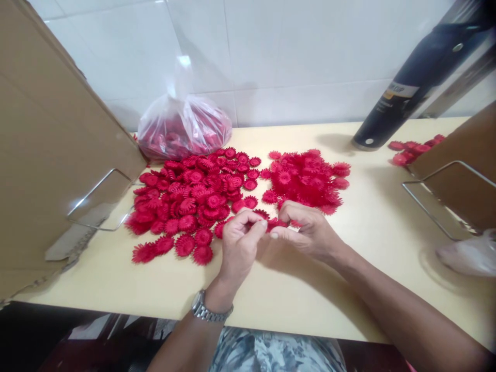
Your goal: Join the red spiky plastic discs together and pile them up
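Note:
My left hand [241,240], with a metal watch [211,308] on its wrist, is closed in a pinch over the table's middle. Facing it, my right hand [308,227] pinches too, thumb and forefinger around a small red flower-shaped piece [276,223] between both hands. Fingers partly cover that piece, so its full shape is hidden. Beyond my left hand spreads a large heap of dark red fringed flower pieces [194,191]. Behind my right hand lies a second heap of brighter red flower pieces [306,178], looking flatter.
Against the tiled wall sits a tied clear plastic bag [184,126] of red pieces. Cardboard [58,129] with a wire loop [96,199] stands left. A dark blue bottle [403,82] stands back right, near another cardboard piece [461,170] and a crumpled plastic bag [470,254].

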A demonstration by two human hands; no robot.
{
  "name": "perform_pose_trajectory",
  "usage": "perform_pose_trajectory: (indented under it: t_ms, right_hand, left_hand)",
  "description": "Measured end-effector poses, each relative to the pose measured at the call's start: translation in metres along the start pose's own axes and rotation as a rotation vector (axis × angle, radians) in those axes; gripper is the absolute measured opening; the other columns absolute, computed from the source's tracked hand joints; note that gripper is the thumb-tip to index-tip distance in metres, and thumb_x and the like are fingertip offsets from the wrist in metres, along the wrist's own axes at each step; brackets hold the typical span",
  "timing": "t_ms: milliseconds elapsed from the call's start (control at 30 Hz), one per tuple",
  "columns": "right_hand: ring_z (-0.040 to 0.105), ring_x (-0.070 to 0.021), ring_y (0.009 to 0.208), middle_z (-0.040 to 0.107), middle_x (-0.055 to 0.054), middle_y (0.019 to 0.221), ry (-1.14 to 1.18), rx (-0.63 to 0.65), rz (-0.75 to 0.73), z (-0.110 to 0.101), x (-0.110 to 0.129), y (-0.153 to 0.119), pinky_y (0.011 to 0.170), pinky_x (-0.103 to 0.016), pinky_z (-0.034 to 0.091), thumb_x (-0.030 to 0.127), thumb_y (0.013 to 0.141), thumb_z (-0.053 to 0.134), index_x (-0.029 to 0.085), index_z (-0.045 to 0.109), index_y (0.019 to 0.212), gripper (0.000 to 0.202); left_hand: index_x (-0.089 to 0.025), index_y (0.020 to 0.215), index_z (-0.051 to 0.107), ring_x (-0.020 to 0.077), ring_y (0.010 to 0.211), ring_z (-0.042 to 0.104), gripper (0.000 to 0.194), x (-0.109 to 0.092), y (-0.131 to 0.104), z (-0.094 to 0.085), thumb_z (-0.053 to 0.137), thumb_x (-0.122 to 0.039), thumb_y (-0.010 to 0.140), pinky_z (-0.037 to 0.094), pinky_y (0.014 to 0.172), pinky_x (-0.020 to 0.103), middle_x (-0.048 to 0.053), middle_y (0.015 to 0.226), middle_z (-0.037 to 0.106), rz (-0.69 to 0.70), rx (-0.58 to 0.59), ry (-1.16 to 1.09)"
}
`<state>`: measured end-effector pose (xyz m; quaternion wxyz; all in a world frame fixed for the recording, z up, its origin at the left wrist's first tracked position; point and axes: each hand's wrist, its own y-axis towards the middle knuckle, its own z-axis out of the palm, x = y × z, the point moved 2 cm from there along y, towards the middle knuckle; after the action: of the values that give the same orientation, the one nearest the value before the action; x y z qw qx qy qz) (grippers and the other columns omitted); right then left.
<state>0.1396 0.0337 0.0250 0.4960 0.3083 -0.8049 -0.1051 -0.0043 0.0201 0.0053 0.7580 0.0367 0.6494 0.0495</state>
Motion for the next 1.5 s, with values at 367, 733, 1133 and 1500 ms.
perform_pose_trajectory:
  t_ms: [367, 733, 1133, 1500]
  right_hand:
    - [0.054, -0.0134, 0.071, 0.057, -0.004, 0.079, 0.375, 0.098, 0.134, -0.006, -0.003, -0.001, 0.064, -0.028, 0.045, 0.032, 0.087, 0.054, 0.017, 0.057, 0.086, 0.015]
    - [0.049, -0.0102, 0.061, 0.053, -0.001, 0.069, -0.15, -0.147, -0.161, 0.007, 0.004, -0.004, 0.052, -0.021, 0.039, 0.01, 0.083, 0.054, 0.017, 0.054, 0.081, 0.007]
    - [0.047, -0.0122, 0.058, 0.049, 0.0, 0.065, -0.141, -0.158, 0.033, -0.026, -0.001, -0.001, 0.052, -0.025, 0.038, 0.016, 0.084, 0.048, 0.019, 0.047, 0.072, 0.012]
    - [0.059, -0.0175, 0.072, 0.065, -0.006, 0.083, -0.669, -0.236, 0.139, -0.065, -0.012, 0.002, 0.062, -0.029, 0.043, 0.018, 0.082, 0.049, 0.019, 0.066, 0.083, 0.017]
  left_hand:
    - [-0.015, 0.066, 0.055, 0.0068, 0.049, 0.043, 0.016, -0.003, 0.005, 0.001, 0.066, -0.026, 0.07, 0.034, 0.048, 0.019, -0.003, 0.056, 0.051, -0.291, 0.042, -0.273]
    - [-0.016, 0.067, 0.05, 0.0067, 0.054, 0.039, 0.018, 0.007, -0.001, 0.01, 0.057, -0.027, 0.08, 0.032, 0.052, 0.019, -0.004, 0.059, 0.047, -0.194, 0.08, -0.174]
    - [-0.018, 0.069, 0.046, 0.0079, 0.051, 0.041, 0.017, 0.001, 0.007, -0.019, 0.052, -0.027, 0.083, 0.033, 0.05, 0.021, -0.005, 0.057, 0.045, -0.038, -0.172, 0.088]
    - [-0.018, 0.058, 0.046, 0.0057, 0.043, 0.033, 0.019, -0.008, 0.032, 0.024, 0.054, -0.02, 0.075, 0.026, 0.043, 0.02, -0.006, 0.049, 0.042, -0.141, 0.093, 0.23]
